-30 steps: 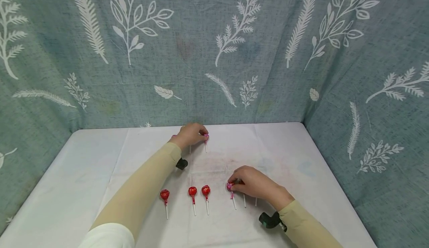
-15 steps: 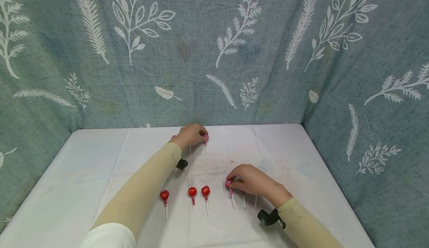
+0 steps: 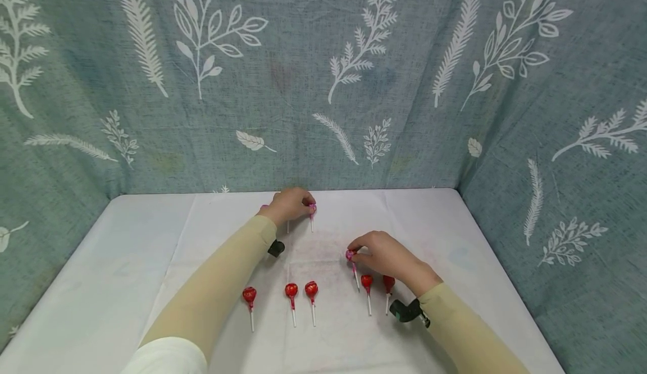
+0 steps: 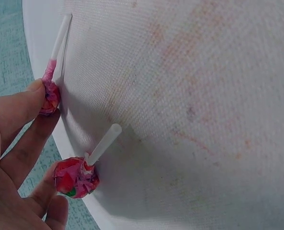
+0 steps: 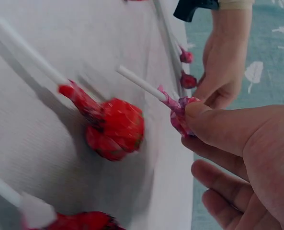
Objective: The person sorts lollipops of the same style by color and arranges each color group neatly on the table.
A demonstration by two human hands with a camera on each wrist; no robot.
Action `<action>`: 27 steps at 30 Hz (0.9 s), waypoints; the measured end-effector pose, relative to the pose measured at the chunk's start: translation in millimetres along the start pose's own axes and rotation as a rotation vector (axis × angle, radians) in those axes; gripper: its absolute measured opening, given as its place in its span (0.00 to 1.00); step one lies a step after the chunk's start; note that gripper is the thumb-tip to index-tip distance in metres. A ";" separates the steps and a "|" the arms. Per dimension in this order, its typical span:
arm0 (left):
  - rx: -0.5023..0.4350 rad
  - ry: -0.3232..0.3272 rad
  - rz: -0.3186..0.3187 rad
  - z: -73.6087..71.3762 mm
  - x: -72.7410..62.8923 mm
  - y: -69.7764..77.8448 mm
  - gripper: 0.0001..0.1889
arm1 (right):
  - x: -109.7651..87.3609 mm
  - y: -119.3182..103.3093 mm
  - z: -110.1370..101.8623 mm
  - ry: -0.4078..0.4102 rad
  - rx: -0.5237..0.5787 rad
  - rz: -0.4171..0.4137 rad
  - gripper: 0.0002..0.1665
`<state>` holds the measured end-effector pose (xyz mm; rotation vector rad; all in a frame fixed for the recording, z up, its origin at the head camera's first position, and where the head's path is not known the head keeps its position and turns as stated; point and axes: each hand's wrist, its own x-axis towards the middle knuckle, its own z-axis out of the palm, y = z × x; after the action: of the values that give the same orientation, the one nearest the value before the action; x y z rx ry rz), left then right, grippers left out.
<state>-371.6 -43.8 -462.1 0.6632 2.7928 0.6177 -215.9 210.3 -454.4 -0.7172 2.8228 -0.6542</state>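
Observation:
My left hand (image 3: 289, 205) reaches to the table's far edge and pinches the head of a pink-wrapped lollipop (image 4: 51, 98) between thumb and finger. Close by its lower fingers is another pink-and-red lollipop (image 4: 75, 177), stick pointing up and right in the left wrist view. In my right hand (image 3: 386, 256), thumb and fingertip pinch a pink lollipop (image 5: 181, 117) by its wrapped head, its white stick toward me. Under and just in front of that hand lie two red lollipops (image 3: 367, 282), one partly covered by the wrist.
Three more red lollipops (image 3: 291, 291) lie in a loose row at the front middle, sticks toward me. A white cloth (image 3: 146, 239) covers the table, and a green leaf-patterned curtain (image 3: 283, 82) stands behind and at the sides. Each wrist carries a black camera mount (image 3: 404, 311).
The right hand has moved away from me with the pink lollipop, lifting it from the near row and uncovering two red lollipop heads. The left hand stays in place.

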 end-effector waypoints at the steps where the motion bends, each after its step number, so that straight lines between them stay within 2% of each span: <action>1: 0.000 0.000 0.000 -0.5 -0.2 0.5 0.11 | 1.3 0.8 -1.2 0.009 0.002 0.002 0.13; 15: 0.020 0.000 -0.036 2.7 2.4 0.0 0.11 | 24.8 8.3 -12.6 0.079 -0.017 0.021 0.11; 27: 0.013 0.018 -0.046 1.0 -1.1 4.3 0.10 | 40.9 15.8 -17.6 0.074 -0.038 0.076 0.12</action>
<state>-368.7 -40.4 -461.0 0.5974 2.8226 0.6005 -262.6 209.5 -447.5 -0.6008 2.9207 -0.6291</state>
